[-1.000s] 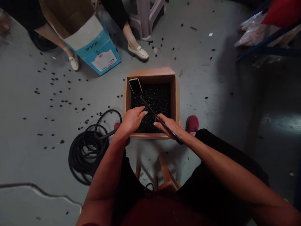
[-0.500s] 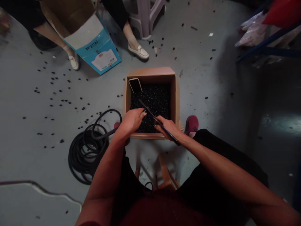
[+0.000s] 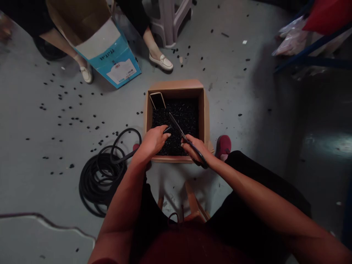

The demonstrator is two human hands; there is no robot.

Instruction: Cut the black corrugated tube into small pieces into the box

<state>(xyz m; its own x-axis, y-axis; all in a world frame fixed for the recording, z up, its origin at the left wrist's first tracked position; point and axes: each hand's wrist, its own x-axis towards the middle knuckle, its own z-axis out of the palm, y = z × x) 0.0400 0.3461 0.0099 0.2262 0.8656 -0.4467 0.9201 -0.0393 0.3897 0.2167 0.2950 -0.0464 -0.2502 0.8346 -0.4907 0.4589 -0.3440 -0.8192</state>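
My left hand is closed around the end of a black hose, which pokes out past the fingers over a cardboard box. The hose runs back under my wrist to a coil on the floor at the left. In my right hand is a pair of dark scissors, blades pointing up and left, just right of the hose end. Small black cut pieces fill the bottom of the box. Against its far left corner leans a dark, flat, light-edged thing like a phone.
Black bits lie scattered over the grey floor. Ahead, another person's foot in a white shoe is beside a blue-and-white carton and a plastic stool. A blue metal frame with bags stands at the right.
The scissor blades have swung so the tips sit farther right and up, and they look more open beside the hose end. My left hand has barely shifted.
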